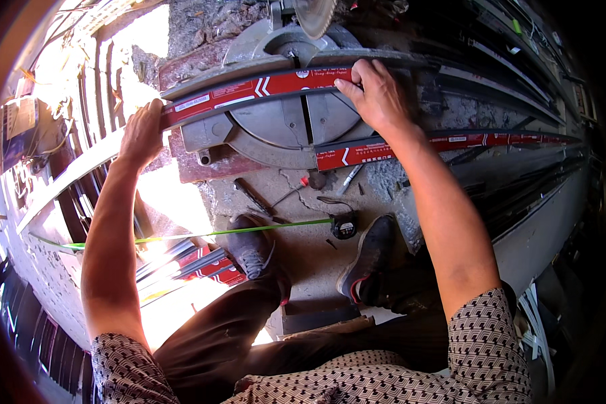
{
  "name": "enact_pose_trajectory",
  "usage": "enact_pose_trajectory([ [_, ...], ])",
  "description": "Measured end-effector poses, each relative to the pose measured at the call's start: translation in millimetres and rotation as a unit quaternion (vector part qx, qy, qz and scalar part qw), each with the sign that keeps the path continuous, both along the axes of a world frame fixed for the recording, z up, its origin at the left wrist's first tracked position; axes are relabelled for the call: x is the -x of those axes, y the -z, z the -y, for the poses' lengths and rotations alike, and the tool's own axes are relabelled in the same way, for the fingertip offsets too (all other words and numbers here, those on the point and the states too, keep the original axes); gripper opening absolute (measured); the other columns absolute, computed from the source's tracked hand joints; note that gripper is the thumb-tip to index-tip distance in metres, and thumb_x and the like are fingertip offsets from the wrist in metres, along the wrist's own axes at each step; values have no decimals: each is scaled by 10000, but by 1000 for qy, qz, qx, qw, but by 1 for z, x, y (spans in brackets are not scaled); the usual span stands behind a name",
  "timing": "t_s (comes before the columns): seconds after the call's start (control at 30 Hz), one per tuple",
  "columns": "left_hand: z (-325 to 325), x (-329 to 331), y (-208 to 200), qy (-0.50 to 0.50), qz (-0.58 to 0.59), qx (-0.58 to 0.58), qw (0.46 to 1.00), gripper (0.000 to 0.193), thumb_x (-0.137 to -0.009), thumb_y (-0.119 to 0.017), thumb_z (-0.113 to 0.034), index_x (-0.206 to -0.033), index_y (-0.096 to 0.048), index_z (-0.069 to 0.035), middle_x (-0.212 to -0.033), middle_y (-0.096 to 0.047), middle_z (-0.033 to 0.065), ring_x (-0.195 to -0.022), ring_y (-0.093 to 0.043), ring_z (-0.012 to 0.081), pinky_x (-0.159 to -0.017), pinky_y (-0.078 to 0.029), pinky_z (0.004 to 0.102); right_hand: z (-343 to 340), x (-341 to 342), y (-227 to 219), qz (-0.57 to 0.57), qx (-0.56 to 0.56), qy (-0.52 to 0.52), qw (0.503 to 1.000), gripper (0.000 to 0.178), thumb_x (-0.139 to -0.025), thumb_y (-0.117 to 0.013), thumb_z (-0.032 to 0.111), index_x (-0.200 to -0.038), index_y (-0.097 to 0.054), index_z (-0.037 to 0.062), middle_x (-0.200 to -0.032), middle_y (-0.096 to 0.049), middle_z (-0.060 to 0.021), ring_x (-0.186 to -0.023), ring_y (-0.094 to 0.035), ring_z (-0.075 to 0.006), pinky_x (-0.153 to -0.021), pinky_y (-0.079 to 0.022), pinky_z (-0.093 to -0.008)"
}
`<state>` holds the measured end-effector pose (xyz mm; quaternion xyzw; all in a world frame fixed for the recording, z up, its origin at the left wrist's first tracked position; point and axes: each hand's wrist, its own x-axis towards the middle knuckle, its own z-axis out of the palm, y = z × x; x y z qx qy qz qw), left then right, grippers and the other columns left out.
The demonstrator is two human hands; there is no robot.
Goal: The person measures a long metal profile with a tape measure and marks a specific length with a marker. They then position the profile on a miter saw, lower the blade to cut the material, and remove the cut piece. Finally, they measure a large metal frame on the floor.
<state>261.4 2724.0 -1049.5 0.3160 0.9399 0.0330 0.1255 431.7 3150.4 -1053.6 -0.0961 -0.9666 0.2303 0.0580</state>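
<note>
A long dark metal profile covered in red and white printed film [236,92] lies across the grey base of a miter saw [266,135], along its fence. My left hand [143,131] is closed round the profile's left end. Farther right, my right hand [380,97] grips the same profile, its thumb on the near side and its fingers curled over the top. The toothed saw blade [315,16] is raised above the far side, beyond the profile. A second red-filmed profile [357,153] rests with its left end on the base's near right part and runs off to the right.
A tape measure [344,225] lies between my shoes, its green tape drawn out leftward. Near it are a marker [349,180], a black-handled tool [252,196] and a thin red-tipped tool [304,182]. More profiles [202,264] lie at lower left; dark lengths [505,87] are stacked at right.
</note>
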Motion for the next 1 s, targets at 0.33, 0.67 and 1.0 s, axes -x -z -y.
enact_pose_trajectory([
  [0.33,1,1,1,-5,2,12,1000,124,-927,-560,64,-1017,-520,-11,-942,-648,231,-952,-633,414,-861,-451,536,0,2,6,2,4,5,1000,369,-911,-774,379,-1007,-623,55,-1015,-643,-166,-957,-653,-393,-797,-532,-507],
  [0.67,3,0,1,-7,3,-11,1000,139,-923,-574,65,-1022,-516,-14,-945,-649,234,-946,-636,420,-854,-455,537,3,1,1,-19,13,4,1000,357,-917,-779,332,-935,-575,41,-933,-609,-179,-906,-610,-408,-785,-498,-496],
  [1.0,-3,-2,-3,-16,3,-2,1000,90,-943,-550,46,-1015,-524,-2,-945,-651,241,-934,-637,430,-848,-457,544,0,1,0,1,-13,-11,1000,372,-935,-747,391,-1015,-618,51,-1032,-644,-171,-955,-656,-401,-800,-534,-518],
])
